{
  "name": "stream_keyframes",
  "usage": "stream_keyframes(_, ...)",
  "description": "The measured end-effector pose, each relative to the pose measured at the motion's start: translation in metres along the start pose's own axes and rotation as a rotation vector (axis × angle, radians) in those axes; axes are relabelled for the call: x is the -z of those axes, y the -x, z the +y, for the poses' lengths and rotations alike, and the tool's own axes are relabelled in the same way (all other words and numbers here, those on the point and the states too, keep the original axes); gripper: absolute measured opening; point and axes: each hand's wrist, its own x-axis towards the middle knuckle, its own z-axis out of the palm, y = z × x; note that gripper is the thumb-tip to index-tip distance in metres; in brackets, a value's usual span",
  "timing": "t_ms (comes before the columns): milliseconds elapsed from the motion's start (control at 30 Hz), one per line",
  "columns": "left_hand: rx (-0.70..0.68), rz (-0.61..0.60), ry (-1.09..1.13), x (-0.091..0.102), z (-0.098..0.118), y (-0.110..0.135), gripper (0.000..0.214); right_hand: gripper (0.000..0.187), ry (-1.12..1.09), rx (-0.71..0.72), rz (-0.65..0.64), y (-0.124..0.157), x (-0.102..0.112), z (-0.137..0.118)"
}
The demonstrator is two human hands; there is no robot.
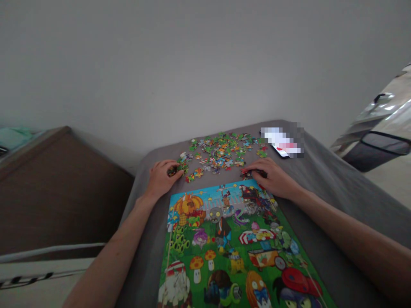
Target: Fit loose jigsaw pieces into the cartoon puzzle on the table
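Note:
My left hand grips a small cluster of jigsaw pieces between fingers and thumb, at the left of a loose heap of multicoloured jigsaw pieces. My right hand curls over dark jigsaw pieces just above the top right edge of a large cartoon picture. That picture shows a zombie, mushrooms and plants, and lies flat between my forearms. A small strip of joined pieces lies near my left hand.
A smartphone, partly blurred out, lies beyond my right hand on the grey cloth surface. A brown padded surface sits lower on the left. A mesh-sided bag and a silvery sheet stand at the right, before a pale wall.

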Motion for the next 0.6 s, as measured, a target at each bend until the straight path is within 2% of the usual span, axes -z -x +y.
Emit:
stream_keyframes(133,-0.094,-0.021,0.060,0.015,0.001,0.015,0.036,0.031,0.008,-0.001,-0.006,0.000,0.001,-0.001)
stream_keyframes(267,-0.137,-0.175,0.048,0.029,-0.005,0.026,0.039,0.031,0.018,0.007,-0.005,0.001,0.000,0.000)
stream_keyframes(333,-0.132,-0.210,0.033,0.030,-0.008,0.026,0.044,0.031,0.029,0.012,-0.004,0.001,-0.001,0.001)
stream_keyframes(500,-0.024,-0.057,-0.003,0.011,-0.004,0.010,0.047,0.031,0.050,0.021,-0.011,0.001,-0.002,0.002)
stream_keyframes(600,0.035,-0.037,-0.026,-0.005,0.000,-0.002,0.046,0.031,0.049,0.020,-0.013,0.001,-0.002,0.002)
